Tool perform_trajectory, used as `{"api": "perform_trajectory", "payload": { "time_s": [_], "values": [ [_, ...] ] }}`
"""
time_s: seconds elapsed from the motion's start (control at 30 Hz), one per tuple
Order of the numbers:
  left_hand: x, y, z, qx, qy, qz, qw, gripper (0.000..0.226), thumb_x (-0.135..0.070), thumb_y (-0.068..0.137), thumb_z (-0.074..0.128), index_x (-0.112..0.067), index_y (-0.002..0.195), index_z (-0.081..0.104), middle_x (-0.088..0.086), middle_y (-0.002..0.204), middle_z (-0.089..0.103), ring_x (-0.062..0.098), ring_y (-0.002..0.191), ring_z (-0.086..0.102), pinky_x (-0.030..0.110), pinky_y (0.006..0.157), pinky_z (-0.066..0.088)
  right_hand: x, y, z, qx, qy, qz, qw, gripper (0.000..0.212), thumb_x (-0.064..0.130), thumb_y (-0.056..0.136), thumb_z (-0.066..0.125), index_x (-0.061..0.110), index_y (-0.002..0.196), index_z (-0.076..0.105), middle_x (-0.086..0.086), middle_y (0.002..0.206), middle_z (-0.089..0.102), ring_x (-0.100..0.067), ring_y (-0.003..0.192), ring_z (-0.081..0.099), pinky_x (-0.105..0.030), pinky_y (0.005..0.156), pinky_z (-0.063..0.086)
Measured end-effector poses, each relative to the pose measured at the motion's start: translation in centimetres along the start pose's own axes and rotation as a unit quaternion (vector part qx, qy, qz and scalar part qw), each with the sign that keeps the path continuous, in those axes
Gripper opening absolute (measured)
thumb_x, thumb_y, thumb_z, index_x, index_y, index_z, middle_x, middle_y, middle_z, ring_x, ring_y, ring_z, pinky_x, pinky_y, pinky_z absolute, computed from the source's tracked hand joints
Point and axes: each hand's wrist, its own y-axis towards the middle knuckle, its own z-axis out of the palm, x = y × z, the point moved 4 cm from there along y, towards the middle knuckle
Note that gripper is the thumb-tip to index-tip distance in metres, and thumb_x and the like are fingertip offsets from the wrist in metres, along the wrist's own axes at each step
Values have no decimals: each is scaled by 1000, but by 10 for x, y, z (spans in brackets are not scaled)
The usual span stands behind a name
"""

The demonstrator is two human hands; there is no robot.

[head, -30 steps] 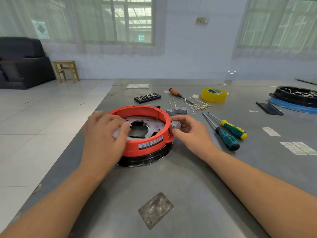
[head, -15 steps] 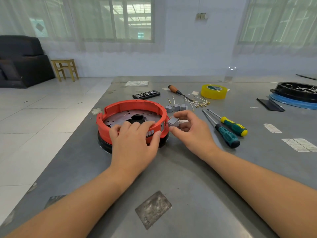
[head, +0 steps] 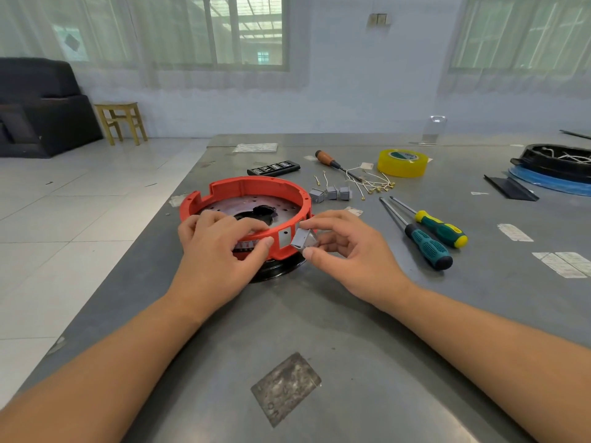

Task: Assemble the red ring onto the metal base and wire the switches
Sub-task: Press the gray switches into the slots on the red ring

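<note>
The red ring sits on the round metal base, whose perforated plate shows inside it. My left hand grips the ring's near wall, fingers over the rim and thumb on the label outside. My right hand pinches a small grey switch between thumb and forefinger, right beside a rectangular opening in the ring's wall. Three more grey switches lie behind the ring, next to a bundle of white wires with brass terminals.
Two green-handled screwdrivers lie right of my right hand. Farther back are a wooden-handled screwdriver, a yellow tape roll and a black bit case. A black housing on blue film sits far right. The table's left edge runs close to the ring.
My left hand shifted from the ring's left side to its near wall, and the ring turned. My right hand brought the grey switch down to the opening in the wall.
</note>
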Motion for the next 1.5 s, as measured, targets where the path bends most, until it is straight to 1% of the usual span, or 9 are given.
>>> {"api": "perform_trajectory", "payload": {
  "time_s": [0.17, 0.33, 0.53, 0.67, 0.87, 0.97, 1.1, 1.33, 1.5],
  "values": [
    [-20, -8, 2, -2, 30, 103, 994, 46, -50, 90, 62, -29, 131, 67, -9, 124, 64, 29, 129, 48, 45, 107, 26, 2, -2, 6, -26, 110, 70, 991, 22, 6, 93, 72, 17, 111, 74, -8, 102, 76, -19, 86, 75, -29, 83, 59],
    [-31, -9, 5, -15, -1, 103, 995, 38, -53, 91, 66, -26, 118, 72, -14, 118, 70, 22, 128, 51, 49, 106, 32, 1, -5, 14, -28, 217, 116, 969, 11, 5, 95, 69, 4, 106, 70, -15, 93, 74, -30, 81, 76, -33, 76, 63],
    [-29, -11, 3, -4, -42, 131, 990, 34, -42, 96, 62, -30, 126, 74, -22, 120, 69, 15, 131, 48, 49, 107, 33, 2, -5, 14, 26, 85, 83, 993, 11, 19, 94, 74, 20, 101, 67, -5, 87, 75, -23, 80, 76, -25, 68, 58],
    [-23, -9, 3, -4, -73, 100, 992, 36, -39, 92, 70, -35, 127, 68, -47, 123, 52, -10, 139, 32, 33, 114, 21, 2, -4, 14, 32, 56, 76, 995, 8, 18, 93, 75, 18, 96, 67, -3, 85, 77, -20, 78, 77, -24, 67, 57],
    [-19, -7, 1, -23, -37, 43, 998, 52, -54, 87, 67, -28, 133, 62, -19, 140, 57, 8, 145, 36, 21, 117, 11, -3, 1, 12, 12, 47, 99, 994, 11, 19, 95, 73, 11, 95, 66, -4, 87, 79, -20, 78, 77, -29, 68, 59],
    [-16, -6, 2, -20, -4, 31, 999, 56, -63, 88, 57, -25, 127, 66, -17, 122, 55, 9, 133, 40, 29, 111, 20, -2, 2, 13, 15, 44, 102, 994, 12, 21, 95, 73, 11, 96, 66, -4, 87, 78, -20, 78, 77, -29, 68, 60],
    [-14, -6, 7, -24, 15, 27, 999, 53, -66, 87, 53, -25, 114, 72, -20, 104, 51, 7, 117, 40, 24, 101, 19, -1, 4, 14, 10, 36, 104, 994, 10, 24, 95, 73, 15, 96, 68, -1, 87, 78, -17, 77, 77, -25, 66, 58],
    [-12, -4, 10, -18, 9, 7, 1000, 52, -73, 87, 51, -31, 110, 71, -23, 100, 57, 9, 113, 48, 28, 101, 21, -3, 6, 10, -13, 13, 97, 995, 4, 30, 91, 76, 29, 89, 74, 5, 85, 75, -13, 80, 72, -26, 71, 58],
    [-13, -3, 10, -31, 1, 0, 1000, 50, -70, 88, 50, -29, 107, 72, -23, 95, 53, 7, 110, 43, 29, 99, 21, -5, 7, 12, -13, 46, 96, 994, 9, 20, 91, 77, 28, 88, 73, -1, 85, 75, -25, 84, 73, -37, 78, 62]
  ]
}}
